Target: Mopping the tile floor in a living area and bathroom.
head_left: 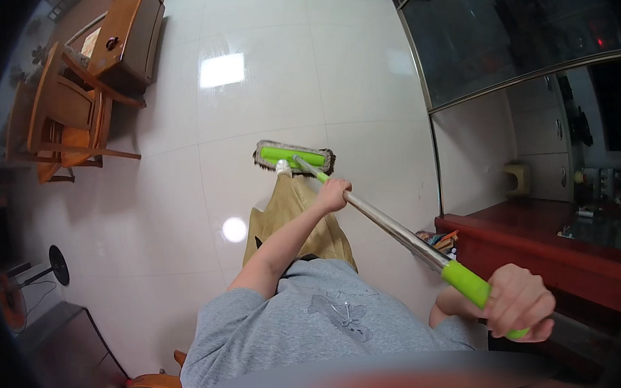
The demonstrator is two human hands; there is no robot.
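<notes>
A flat mop with a silver pole runs slantwise from lower right to the floor ahead of my feet. Its green plate and grey, fringed pad lie on the pale tiles. My left hand is closed round the lower part of the pole, just above a green joint. Higher up, my right hand wraps the green grip at the pole's end. One white shoe tip shows right at the pad's near edge, below my tan trousers.
Shiny tiled floor stretches ahead. To the left stand a wooden chair and a wooden cabinet. A black round-based stand lies near the left wall. On the right are glass sliding panels and a dark red counter.
</notes>
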